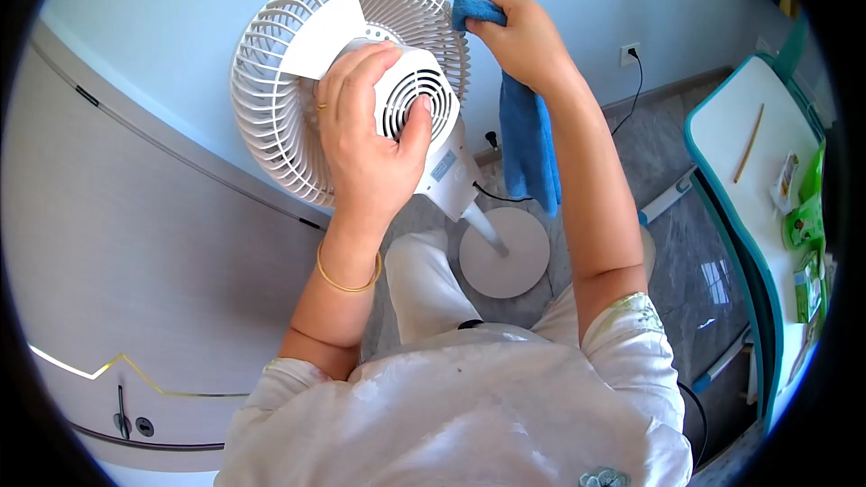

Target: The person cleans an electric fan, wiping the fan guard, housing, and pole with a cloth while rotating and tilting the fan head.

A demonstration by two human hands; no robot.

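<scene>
A white pedestal fan [422,59] stands before me, its vented motor housing and the back of its round grille facing up at me. My left hand [368,122] is wrapped round the motor housing, thumb over the vent slots and fingers across the top. A blue cloth [530,140] is pinched in my right hand [519,32] at the right rim of the grille. One bunched end of the cloth touches the grille bars, while the rest hangs down below my hand. The fan's round base [505,272] rests on the floor.
To the left is a grey door [153,243] with a handle [122,413]. On the right, a white-topped table [722,126] with a teal edge bears a thin stick [749,142] and green packages [803,221]. A cord runs from the wall outlet [630,55].
</scene>
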